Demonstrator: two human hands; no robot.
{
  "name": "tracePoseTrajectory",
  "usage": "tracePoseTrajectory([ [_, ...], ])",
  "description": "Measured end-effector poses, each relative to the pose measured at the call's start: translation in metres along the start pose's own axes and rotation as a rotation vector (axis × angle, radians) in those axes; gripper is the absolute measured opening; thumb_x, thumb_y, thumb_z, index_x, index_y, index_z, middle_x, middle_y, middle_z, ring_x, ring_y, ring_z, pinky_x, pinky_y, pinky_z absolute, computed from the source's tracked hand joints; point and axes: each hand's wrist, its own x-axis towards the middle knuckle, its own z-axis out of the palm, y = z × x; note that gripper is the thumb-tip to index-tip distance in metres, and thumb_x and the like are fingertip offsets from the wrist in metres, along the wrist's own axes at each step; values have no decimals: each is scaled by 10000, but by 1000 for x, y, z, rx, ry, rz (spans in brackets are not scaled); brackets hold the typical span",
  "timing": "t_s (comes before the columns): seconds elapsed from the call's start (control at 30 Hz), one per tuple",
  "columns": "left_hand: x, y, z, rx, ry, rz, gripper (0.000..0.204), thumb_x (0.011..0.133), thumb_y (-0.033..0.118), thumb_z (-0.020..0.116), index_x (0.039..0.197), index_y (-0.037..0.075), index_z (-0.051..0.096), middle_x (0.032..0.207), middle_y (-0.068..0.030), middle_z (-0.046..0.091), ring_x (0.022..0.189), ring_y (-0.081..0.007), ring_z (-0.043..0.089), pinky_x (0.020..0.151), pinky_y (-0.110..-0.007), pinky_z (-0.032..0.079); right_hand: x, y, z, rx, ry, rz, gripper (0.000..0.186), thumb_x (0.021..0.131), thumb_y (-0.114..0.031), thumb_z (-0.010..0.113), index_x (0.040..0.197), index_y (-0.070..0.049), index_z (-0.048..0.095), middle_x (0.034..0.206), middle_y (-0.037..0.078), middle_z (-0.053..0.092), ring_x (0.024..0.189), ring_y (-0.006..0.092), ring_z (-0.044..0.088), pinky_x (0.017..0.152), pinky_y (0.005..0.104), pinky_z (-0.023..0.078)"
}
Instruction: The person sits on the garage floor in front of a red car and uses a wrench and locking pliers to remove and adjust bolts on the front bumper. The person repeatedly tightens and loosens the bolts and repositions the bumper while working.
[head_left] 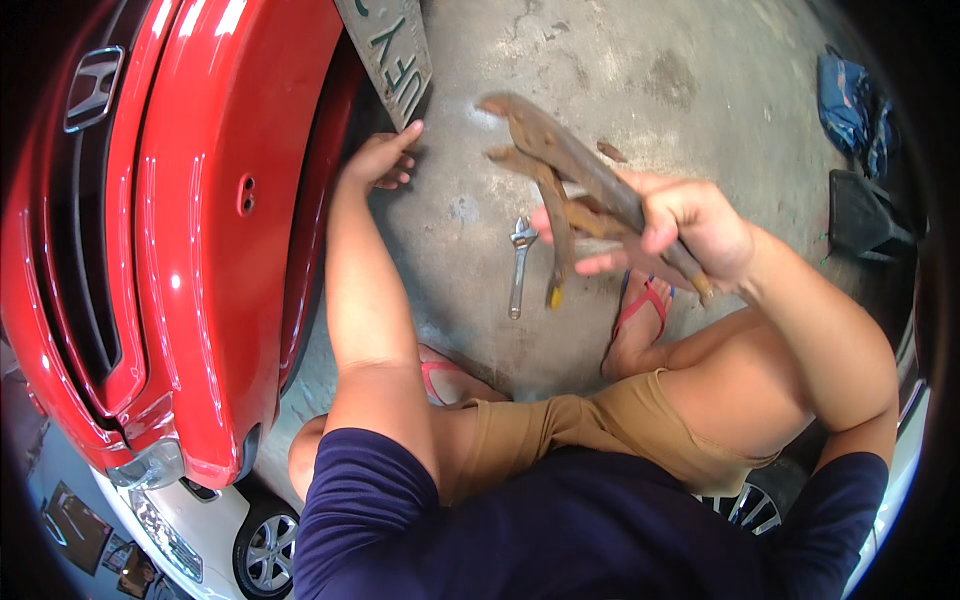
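Observation:
My right hand (pixel 700 225) is wrapped round a rusty pair of locking pliers (pixel 590 165), held up above the floor. The jaws stand apart and point to the upper left; a yellowish tip shows on the lower handle. My left hand (pixel 383 160) is at the red car's bumper (pixel 230 240), beside the lower corner of a white licence plate (pixel 395 60) with green characters. Its thumb sticks out by the plate's edge and the fingers are loosely bent, with nothing seen in them. A silver adjustable wrench (pixel 519 265) lies on the floor between my arms.
The concrete floor (pixel 480 60) is stained. A small brown piece (pixel 611 151) lies beyond the pliers. At the right are a blue bag-like bundle (pixel 845 100) and a black plastic object (pixel 868 215). A white car (pixel 195 530) stands at the lower left.

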Motion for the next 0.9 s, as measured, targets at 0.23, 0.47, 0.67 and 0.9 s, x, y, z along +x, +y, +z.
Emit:
tracePoseTrajectory([
  [0.23,86,-41,33,252,866,-92,636,1020,499,496,1476,56,494,1499,-193,541,1354,-367,553,1087,-478,448,4,4,34,-117,7,87,892,760,-16,660,1575,-55,299,1276,81,497,1195,222,504,1021,369,449],
  [0.47,83,-62,45,13,988,218,295,982,261,570,1159,79,720,1100,-189,747,1042,-350,715,934,-437,539,10,8,19,-1072,-9,-47,989,728,-62,673,1605,-63,215,1335,240,478,1171,369,560,993,415,487],
  [0.67,-19,-22,118,-1524,-353,463,202,1047,306,459,929,145,493,801,2,503,783,-183,499,767,-353,437,16,6,-8,-1586,122,-110,999,662,-43,645,1587,-50,267,1331,265,474,1253,447,493,1090,469,431],
  [0.9,-78,-51,147,-1840,-460,494,197,976,264,463,817,152,434,737,5,398,716,-162,399,730,-343,390,8,-3,11,-1587,65,-86,1040,610,-60,681,1578,-62,300,1293,243,505,1239,450,495,1085,464,429],
])
